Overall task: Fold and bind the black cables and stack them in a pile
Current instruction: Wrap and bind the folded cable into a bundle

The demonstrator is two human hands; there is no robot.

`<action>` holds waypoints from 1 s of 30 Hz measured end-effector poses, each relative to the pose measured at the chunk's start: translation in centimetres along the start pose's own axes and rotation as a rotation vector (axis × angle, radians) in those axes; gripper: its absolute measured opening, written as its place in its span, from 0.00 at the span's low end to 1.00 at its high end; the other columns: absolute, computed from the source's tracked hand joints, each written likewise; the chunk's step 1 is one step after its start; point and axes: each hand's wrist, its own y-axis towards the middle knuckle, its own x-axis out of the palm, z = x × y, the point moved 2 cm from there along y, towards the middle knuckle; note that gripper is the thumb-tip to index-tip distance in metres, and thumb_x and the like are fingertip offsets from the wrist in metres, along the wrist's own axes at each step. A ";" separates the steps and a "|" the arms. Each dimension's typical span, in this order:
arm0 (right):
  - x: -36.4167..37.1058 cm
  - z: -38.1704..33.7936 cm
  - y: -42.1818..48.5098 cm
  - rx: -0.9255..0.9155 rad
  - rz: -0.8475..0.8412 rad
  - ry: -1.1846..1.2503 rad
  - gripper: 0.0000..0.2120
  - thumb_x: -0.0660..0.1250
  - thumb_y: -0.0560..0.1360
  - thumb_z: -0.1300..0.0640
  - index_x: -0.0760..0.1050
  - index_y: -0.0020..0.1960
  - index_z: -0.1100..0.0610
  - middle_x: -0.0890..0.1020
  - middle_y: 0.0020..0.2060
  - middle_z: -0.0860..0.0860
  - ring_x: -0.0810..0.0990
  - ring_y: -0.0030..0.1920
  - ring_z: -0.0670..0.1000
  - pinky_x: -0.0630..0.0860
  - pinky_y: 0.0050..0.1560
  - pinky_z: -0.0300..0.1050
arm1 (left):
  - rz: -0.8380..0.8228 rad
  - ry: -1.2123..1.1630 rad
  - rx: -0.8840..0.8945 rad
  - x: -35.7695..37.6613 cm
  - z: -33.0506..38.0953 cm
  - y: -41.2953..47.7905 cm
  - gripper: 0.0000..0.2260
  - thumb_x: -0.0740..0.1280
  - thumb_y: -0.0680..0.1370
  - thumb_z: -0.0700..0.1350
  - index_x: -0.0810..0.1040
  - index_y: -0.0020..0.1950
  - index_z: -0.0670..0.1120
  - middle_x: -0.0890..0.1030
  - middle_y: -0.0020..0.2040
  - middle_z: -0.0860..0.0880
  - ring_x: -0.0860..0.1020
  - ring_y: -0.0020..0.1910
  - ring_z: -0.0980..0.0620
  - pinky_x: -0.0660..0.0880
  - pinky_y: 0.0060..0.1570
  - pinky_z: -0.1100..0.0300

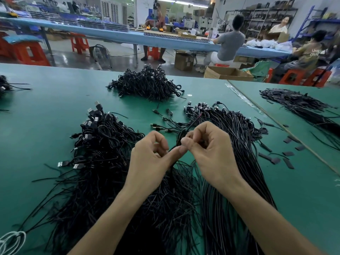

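Two hands meet mid-frame above the green table [46, 111]. The left hand [152, 157] has its fingers curled and thumb pressed along a thin black cable [181, 136]. The right hand [211, 150] pinches the same cable btwn thumb & fingertips. What the fingertips do on it is hard to make out: knuckles hide most of it and the spot is blurred. The cable's top end pokes up past the hands; its lower part drops btwn the wrists and gets lost in the dark mass below, so can't tell where it ends.

Under the forearms, a loose heap w/ USB plugs [97, 144] sits left; its near end is cut off by the frame. A straight bundle [233, 126] lies right, partly behind the right arm. All cables are thin, matte black, w/ small plugs. The bound pile [145, 83] sits well apart at the table's far side, a tangled mound. Short black strips [288, 161] lie scattered right. A white cord [12, 240] is clipped at the bottom-left corner.
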 end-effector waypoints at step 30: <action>-0.3 1.0 0.2 0.074 0.067 0.272 0.21 0.75 0.71 0.68 0.70 0.33 0.47 0.81 0.32 0.46 0.83 0.40 0.44 0.78 0.44 0.35 | -0.105 -0.047 -0.114 0.1 0.2 -0.1 0.18 0.80 0.68 0.51 0.72 0.46 0.52 0.72 0.29 0.56 0.67 0.25 0.57 0.66 0.28 0.65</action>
